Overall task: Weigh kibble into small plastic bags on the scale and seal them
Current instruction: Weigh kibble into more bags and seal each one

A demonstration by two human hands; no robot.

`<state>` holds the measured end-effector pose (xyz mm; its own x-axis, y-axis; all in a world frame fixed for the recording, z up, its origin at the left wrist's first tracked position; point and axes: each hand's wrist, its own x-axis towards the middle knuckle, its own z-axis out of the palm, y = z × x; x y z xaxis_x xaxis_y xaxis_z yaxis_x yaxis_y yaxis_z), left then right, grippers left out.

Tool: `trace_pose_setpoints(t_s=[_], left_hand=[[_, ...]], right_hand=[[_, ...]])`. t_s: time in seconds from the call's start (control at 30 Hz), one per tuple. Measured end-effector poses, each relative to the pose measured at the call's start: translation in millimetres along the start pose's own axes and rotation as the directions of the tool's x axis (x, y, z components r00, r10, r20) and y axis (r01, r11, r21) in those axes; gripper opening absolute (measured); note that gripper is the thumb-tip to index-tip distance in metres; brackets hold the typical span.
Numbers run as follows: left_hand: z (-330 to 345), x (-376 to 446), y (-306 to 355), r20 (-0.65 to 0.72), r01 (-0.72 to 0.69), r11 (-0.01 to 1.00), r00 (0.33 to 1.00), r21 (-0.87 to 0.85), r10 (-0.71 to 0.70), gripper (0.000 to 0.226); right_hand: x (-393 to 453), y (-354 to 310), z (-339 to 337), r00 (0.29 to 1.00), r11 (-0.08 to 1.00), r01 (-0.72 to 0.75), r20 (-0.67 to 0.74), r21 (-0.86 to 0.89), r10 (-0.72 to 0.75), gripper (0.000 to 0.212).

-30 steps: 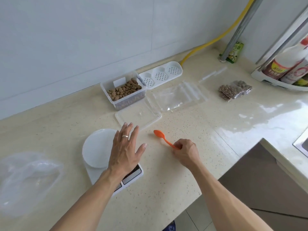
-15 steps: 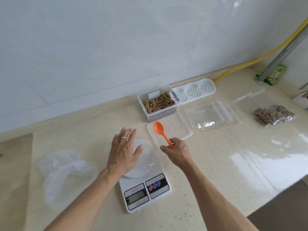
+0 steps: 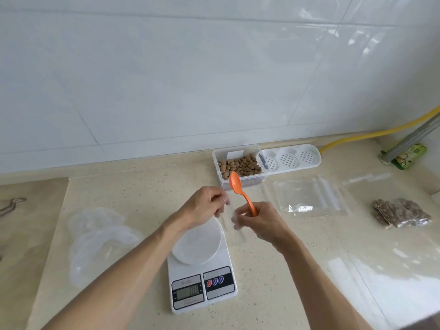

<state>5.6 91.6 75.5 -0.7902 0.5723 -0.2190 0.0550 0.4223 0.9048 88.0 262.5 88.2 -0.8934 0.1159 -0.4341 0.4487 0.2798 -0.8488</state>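
Your left hand has lifted off the scale; both hands now pinch a clear bag above its far edge. Right hand fingers also grip the spoon. Kibble lies far right.

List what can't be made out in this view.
- Head view: scale display digits, too blurred to read.
- Clear bag between left hand and right hand, nearly invisible; open or sealed unclear.
- Green packet label, too small.
- Metal object, cut off by left edge.
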Motion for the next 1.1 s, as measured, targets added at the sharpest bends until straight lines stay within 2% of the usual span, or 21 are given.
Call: trace_pose_setpoints(t_s=[0.07,0.1,0.27,0.53,0.63,0.67,0.77,0.83,0.9,0.97,1.1], left_hand=[[-3.3,2.5,9.4,0.031,-0.004,0.998,1.000,-0.058,0.006,0.025],[-5.2,4.0,13.1,0.045,-0.002,0.998,0.999,-0.060,0.004,0.024],[-24.6,6.0,19.4,0.128,0.107,0.993,0.985,0.051,-0.113,0.027],[-42.3,5.4,9.1,-0.030,0.030,0.966,0.999,0.257,-0.023,0.024],[-39.2,5.8,6.3,-0.065,0.011,0.930,0.998,0.368,0.014,0.020],[-35.3,6.5,8.1,-0.047,-0.012,0.912,0.998,0.410,0.034,0.030],[-17.1,12.4,17.1,0.041,-0.082,0.825,0.997,0.559,0.071,0.106],[-8.3,19.7,18.3,0.062,-0.124,0.746,0.992,0.655,0.110,0.131],[-6.9,25.7,15.6,0.027,-0.147,0.734,0.985,0.663,0.173,0.130],[-11.8,29.9,13.8,-0.048,-0.164,0.793,0.971,0.587,0.236,0.115],[-22.0,35.4,9.4,-0.131,-0.161,0.846,0.957,0.508,0.261,0.097]], right_hand=[[-3.6,-9.6,-8.7,0.995,1.000,0.007,0.104,-0.019,-0.005,0.014],[-4.8,-14.3,-13.3,0.994,0.999,0.019,0.111,-0.036,-0.015,0.014],[-1.6,-26.5,-38.3,0.999,0.999,0.038,0.003,0.002,-0.038,0.012],[11.5,-32.0,-46.0,0.999,1.000,0.024,0.045,0.020,-0.024,0.008],[18.0,-35.7,-37.0,1.000,0.999,-0.001,-0.025,0.039,0.002,0.008],[20.4,-37.2,-33.0,0.998,0.999,-0.012,-0.058,0.046,0.015,0.006],[29.9,-40.6,-20.3,0.994,0.996,-0.034,-0.102,0.081,0.043,0.007],[36.0,-42.9,-14.1,0.994,0.995,-0.041,-0.098,0.093,0.050,0.005],[41.8,-43.5,-12.3,0.995,0.991,-0.045,-0.088,0.125,0.056,0.004],[48.1,-42.1,-14.0,0.994,0.983,-0.041,-0.090,0.178,0.058,0.010],[61.5,-35.7,-22.5,0.973,0.978,-0.030,-0.218,0.205,0.076,0.020]])
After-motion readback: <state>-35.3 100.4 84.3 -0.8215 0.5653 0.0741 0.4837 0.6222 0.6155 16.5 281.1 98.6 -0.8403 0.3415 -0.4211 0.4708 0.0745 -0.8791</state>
